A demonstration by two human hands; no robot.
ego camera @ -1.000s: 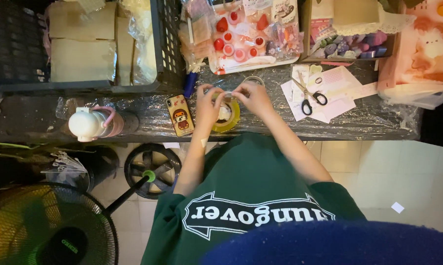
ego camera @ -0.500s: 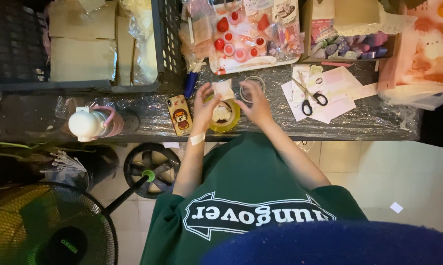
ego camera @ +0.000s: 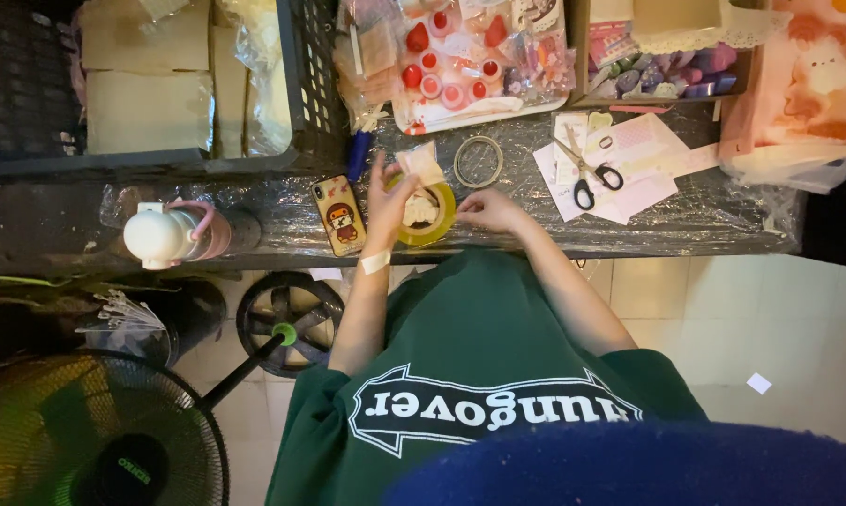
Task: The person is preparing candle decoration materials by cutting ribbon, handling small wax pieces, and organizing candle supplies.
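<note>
My left hand (ego camera: 386, 204) holds up a small clear packet (ego camera: 420, 163) with something pale inside, just above a yellow tape roll (ego camera: 439, 223) lying flat on the table. My right hand (ego camera: 489, 211) rests low on the table at the roll's right side. Its fingers curl toward the roll, and I cannot tell whether they grip anything. A thin clear tape ring (ego camera: 478, 161) lies just beyond my right hand. A white strip sticks to my left wrist.
The plastic-wrapped dark table (ego camera: 704, 220) carries a phone (ego camera: 339, 215) left of my hand, scissors (ego camera: 587, 174) on paper sheets, a tray of red and pink pieces (ego camera: 460, 80), a black crate (ego camera: 301, 103) and a white bottle (ego camera: 165, 235). A fan (ego camera: 85, 431) stands on the floor at left.
My hands were together at the packet over the roll. The left hand now holds the packet alone, and the right hand has dropped back toward me beside the roll.
</note>
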